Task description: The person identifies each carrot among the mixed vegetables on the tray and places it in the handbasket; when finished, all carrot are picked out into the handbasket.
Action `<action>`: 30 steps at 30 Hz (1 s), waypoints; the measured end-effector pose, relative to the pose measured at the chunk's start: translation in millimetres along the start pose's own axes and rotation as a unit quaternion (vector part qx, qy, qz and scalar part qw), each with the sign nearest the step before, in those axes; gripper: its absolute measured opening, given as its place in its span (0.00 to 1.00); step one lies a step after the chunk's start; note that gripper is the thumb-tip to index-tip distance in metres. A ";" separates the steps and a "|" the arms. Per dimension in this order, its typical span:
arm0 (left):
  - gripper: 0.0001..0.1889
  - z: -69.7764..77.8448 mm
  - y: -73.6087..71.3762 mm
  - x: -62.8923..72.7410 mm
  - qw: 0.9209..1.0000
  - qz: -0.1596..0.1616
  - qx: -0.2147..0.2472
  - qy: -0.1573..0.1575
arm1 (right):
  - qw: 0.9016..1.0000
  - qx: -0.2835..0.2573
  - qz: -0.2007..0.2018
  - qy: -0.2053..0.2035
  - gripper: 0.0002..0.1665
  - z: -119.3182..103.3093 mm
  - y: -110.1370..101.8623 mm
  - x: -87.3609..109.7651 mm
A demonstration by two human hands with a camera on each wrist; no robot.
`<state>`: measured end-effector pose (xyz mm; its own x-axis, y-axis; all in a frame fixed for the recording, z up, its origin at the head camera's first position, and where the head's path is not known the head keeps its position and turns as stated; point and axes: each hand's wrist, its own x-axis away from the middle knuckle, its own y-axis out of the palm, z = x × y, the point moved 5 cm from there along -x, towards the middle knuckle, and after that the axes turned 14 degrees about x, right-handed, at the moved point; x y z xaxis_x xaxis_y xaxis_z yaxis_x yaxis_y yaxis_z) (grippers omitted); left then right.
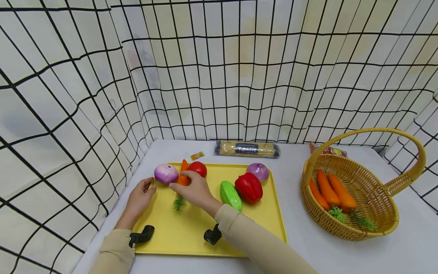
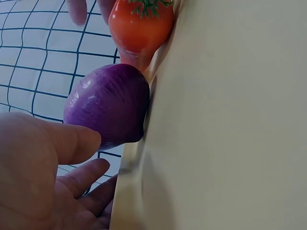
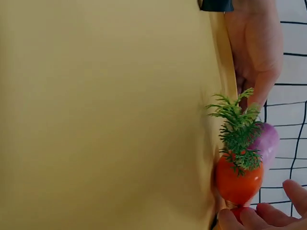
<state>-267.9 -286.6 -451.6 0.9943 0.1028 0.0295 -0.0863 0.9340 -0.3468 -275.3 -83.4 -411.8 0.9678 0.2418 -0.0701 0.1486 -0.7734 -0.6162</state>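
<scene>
On the yellow tray (image 1: 178,236), a carrot (image 1: 183,181) with green leaves lies between a purple onion (image 1: 165,174) and a red tomato (image 1: 198,168). My right hand (image 1: 196,190) hovers over the carrot, thumb and fingers spread to either side of it. In the right wrist view its thumb stands apart from the fingers. At the tray's left edge is my left hand (image 1: 139,198), fingers loose and holding nothing. The left wrist view has the left thumb overlapping the lower edge of the onion (image 2: 110,103), with the carrot (image 2: 141,28) beyond.
A green vegetable (image 1: 230,195), a red bell pepper (image 1: 249,188) and another purple onion (image 1: 258,171) sit on the tray's right half. Behind lie a small wrapped candy (image 1: 197,155) and a noodle pack (image 1: 247,149). A wicker basket (image 1: 380,190) of carrots stands right, before a snack packet (image 1: 330,150).
</scene>
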 end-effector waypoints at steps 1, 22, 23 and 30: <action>0.29 0.1 0.1 -0.1 1.000 0.000 0.000 0.000 | 1.000 0.001 -0.004 0.002 0.35 0.9 0.2 -0.4; 0.29 0.9 1.9 -1.1 1.000 0.001 0.004 -0.007 | 0.995 0.090 -0.027 -0.020 0.19 15.4 6.4 -8.0; 0.29 1.0 1.7 -1.1 1.000 0.002 0.004 -0.007 | 0.994 0.099 -0.031 -0.021 0.18 15.8 7.1 -7.8; 0.29 1.9 0.6 0.5 1.000 0.001 0.004 -0.012 | 0.988 0.142 -0.061 -0.029 0.17 14.8 10.2 0.5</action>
<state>-267.6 -285.3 -450.0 0.9924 0.1121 0.0512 -0.0883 0.9368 -0.3386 -276.4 -82.5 -429.8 0.9317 0.3627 -0.0219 0.1919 -0.5425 -0.8179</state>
